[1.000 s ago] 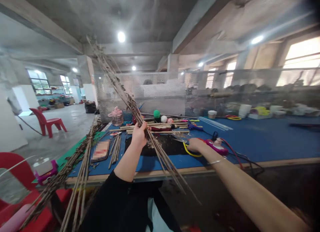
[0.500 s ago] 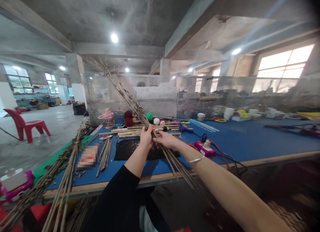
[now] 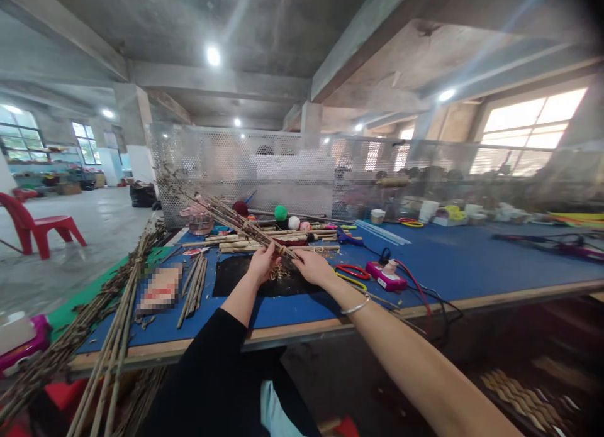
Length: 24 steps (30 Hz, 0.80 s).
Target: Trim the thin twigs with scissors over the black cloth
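Observation:
A bundle of thin dry twigs (image 3: 231, 215) lies slanted across both hands, its branching ends up at the far left and its other ends low at the right. My left hand (image 3: 262, 262) is closed around the middle of the bundle. Close beside it, my right hand (image 3: 311, 265) is closed on the twigs further toward their lower right end; its fingertips are partly hidden. Under the hands a black cloth (image 3: 236, 280) with pale shavings is spread on the blue table (image 3: 448, 261). Several peeled sticks (image 3: 236, 247) lie just behind.
Long branches (image 3: 117, 280) overhang the table's left edge, near short cut sticks (image 3: 193, 289). Balls of yarn (image 3: 280, 212) stand at the back. A blue glue gun (image 3: 348, 237), a purple power strip (image 3: 385, 276) with cables and yellow-handled pliers (image 3: 352, 278) lie to the right.
The twig bundle has tipped down to the left, from steep to nearly level. Both hands have stayed on it, and the right has turned slightly. The view has shifted a little.

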Motion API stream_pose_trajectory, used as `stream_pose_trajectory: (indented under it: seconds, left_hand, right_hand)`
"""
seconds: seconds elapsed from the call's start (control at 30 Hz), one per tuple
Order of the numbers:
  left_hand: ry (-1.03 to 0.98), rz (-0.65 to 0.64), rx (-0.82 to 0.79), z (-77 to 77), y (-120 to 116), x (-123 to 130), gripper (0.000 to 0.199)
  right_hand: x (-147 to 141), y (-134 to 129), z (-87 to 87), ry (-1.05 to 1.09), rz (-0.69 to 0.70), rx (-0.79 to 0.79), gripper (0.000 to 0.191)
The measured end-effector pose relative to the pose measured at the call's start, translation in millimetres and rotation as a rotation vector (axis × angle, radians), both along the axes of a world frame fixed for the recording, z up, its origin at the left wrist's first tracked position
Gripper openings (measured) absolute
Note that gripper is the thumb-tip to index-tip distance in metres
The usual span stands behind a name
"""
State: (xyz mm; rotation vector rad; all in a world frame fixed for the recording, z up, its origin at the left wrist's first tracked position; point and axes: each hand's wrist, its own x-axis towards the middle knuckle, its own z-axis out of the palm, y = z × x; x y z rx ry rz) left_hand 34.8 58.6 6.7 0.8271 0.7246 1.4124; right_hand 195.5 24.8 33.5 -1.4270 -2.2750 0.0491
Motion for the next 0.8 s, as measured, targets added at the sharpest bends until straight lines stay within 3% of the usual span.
stream_pose_trajectory:
  seconds: [0.23,0.33,0.47,0.57,0.67,0.8]
  left_hand:
    - [0.274,0.049,0.052,-11.7,2,-3,0.015]
    - [0.506,0.117,0.058,-17.6,-2,-8,0.017]
    - [0.997,0.311,0.217,-21.2,-6,-21,0.011]
    - [1.201,0.463,0.310,-20.4,-9,-31,0.013]
    - [1.187,0.582,0.243,-19.5,-10,-38,0.015]
    - [0.943,0.624,0.137,-16.9,-7,-39,0.018]
  right_hand:
    - [4,4,-5.3,-0.084,-0.042,-0.034,0.029]
    - [5,4,-8.6,-0.121,-0.064,-0.037,0.029]
    - [5,9,-9.1,-0.145,-0.015,-0.031,0.027]
    - [7,14,-5.9,-0.133,0.040,-0.023,0.028]
    - [14,15,-1.8,-0.107,-0.004,-0.005,0.030]
    - [25,10,1.7,-0.092,-0.025,0.007,0.033]
